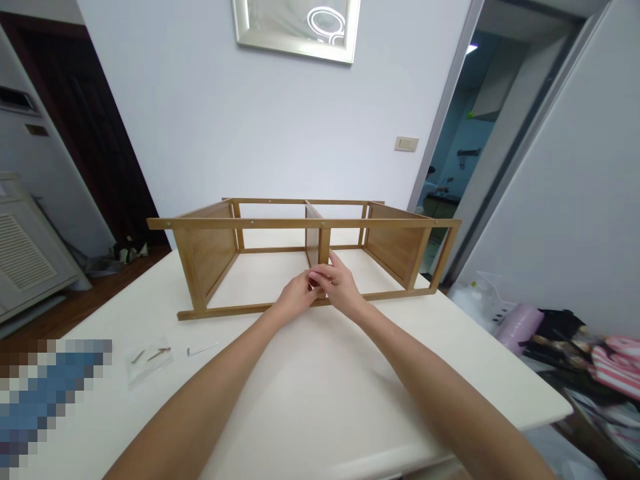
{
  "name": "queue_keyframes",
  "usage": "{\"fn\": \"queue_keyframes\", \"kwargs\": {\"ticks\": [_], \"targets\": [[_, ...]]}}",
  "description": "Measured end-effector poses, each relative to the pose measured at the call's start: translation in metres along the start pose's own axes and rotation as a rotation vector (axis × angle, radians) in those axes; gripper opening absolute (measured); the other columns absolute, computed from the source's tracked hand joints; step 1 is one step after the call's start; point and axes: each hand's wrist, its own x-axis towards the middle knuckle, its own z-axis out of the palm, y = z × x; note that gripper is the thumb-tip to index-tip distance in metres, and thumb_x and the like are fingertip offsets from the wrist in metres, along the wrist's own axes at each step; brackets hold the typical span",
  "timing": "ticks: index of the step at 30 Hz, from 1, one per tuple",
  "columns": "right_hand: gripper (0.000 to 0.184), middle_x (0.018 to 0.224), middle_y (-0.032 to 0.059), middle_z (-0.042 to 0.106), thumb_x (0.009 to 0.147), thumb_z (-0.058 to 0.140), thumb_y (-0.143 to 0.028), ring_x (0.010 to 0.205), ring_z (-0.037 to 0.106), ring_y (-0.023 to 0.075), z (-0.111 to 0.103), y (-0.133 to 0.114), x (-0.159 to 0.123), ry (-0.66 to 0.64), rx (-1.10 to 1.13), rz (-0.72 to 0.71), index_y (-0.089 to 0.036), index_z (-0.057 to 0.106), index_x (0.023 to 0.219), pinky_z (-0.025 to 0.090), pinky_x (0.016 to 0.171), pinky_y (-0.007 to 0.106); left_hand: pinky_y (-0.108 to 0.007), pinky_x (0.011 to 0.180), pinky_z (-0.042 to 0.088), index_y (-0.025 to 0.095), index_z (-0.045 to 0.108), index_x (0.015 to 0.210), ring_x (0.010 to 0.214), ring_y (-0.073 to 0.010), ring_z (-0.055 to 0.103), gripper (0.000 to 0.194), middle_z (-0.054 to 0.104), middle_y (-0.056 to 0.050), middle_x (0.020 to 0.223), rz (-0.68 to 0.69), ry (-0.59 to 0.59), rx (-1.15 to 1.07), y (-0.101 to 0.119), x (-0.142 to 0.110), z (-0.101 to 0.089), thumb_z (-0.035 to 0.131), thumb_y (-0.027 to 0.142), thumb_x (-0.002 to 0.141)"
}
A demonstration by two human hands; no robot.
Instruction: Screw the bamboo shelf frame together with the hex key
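Observation:
A wooden shelf frame (300,223) lies on its side on the white table (310,373), with two side panels and a middle divider (314,243). Both my hands meet at the foot of the divider, by the frame's front bottom rail. My left hand (296,293) is curled with its fingers pinched at the joint. My right hand (340,283) presses its fingers against the divider's lower front edge, also closed in a pinch. Whatever small part the fingers hold is hidden between them.
A clear plastic bag with screws (150,357) and a small hex key (203,349) lie on the table at the left. A pixelated blue patch covers the lower left corner. Clutter (575,347) sits beyond the table's right edge. An open doorway stands at the back right.

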Motion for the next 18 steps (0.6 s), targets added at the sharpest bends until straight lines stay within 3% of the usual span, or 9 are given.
{"fn": "queue_keyframes", "kwargs": {"ticks": [3,7,10,13,14,16,18], "targets": [[0.026,0.089,0.0034,0.057,0.093,0.045,-0.034,0.066,0.051,0.0131,0.003,-0.009,0.017,0.033,-0.257,0.079,-0.024,0.068,0.089,0.042,0.065,0.027,-0.028,0.064,0.044,0.018,0.058,0.088,0.073,-0.0193,0.062,0.016,0.069,-0.005,0.085,-0.02,0.002,0.031,0.006,0.003,-0.003,0.061,0.029,0.077],[0.026,0.075,0.0013,0.05,0.093,0.043,-0.033,0.059,0.041,0.0123,0.004,-0.011,0.029,0.028,-0.472,0.083,-0.022,0.067,0.093,0.033,0.057,0.023,-0.03,0.065,0.044,0.019,0.058,0.084,0.074,-0.0219,0.062,0.014,0.068,-0.007,0.086,-0.062,0.03,0.014,0.018,0.002,-0.007,0.063,0.028,0.075],[0.029,0.075,0.001,0.049,0.094,0.04,-0.033,0.058,0.039,0.012,0.004,-0.01,0.033,0.017,-0.513,0.081,-0.02,0.066,0.094,0.032,0.057,0.023,-0.033,0.075,0.045,0.019,0.061,0.082,0.08,-0.0233,0.061,0.009,0.067,-0.008,0.085,-0.018,0.214,-0.047,0.029,-0.012,-0.003,0.064,0.021,0.074],[0.029,0.077,0.002,0.049,0.094,0.04,-0.034,0.058,0.039,0.0123,0.005,-0.01,0.037,0.026,-0.551,0.08,-0.021,0.066,0.095,0.032,0.058,0.024,-0.032,0.084,0.045,0.02,0.063,0.077,0.085,-0.0211,0.06,0.004,0.064,-0.006,0.082,-0.009,0.351,-0.319,0.034,-0.042,0.007,0.063,0.016,0.075],[0.029,0.078,0.0024,0.049,0.094,0.04,-0.034,0.058,0.039,0.0125,0.005,-0.011,0.039,0.026,-0.563,0.077,-0.021,0.066,0.096,0.032,0.059,0.024,-0.031,0.083,0.046,0.02,0.063,0.075,0.082,-0.0195,0.06,0.005,0.063,-0.004,0.078,-0.095,0.322,-0.477,0.033,-0.053,0.01,0.064,0.016,0.076],[0.03,0.078,0.003,0.049,0.095,0.04,-0.033,0.059,0.04,0.0129,0.005,-0.013,0.043,0.021,-0.577,0.066,-0.021,0.066,0.097,0.033,0.06,0.025,-0.029,0.076,0.05,0.017,0.062,0.073,0.07,-0.0166,0.06,0.008,0.061,-0.002,0.069,-0.456,0.268,-0.889,0.026,-0.068,0.014,0.064,0.01,0.075],[0.03,0.079,0.0034,0.05,0.095,0.039,-0.033,0.061,0.041,0.0134,0.004,-0.015,0.047,0.01,-0.578,0.056,-0.021,0.066,0.098,0.034,0.062,0.025,-0.032,0.069,0.053,0.013,0.06,0.077,0.063,-0.0169,0.062,0.008,0.061,-0.005,0.066,-0.774,0.287,-1.189,0.015,-0.071,0.014,0.057,0.007,0.08]]}}
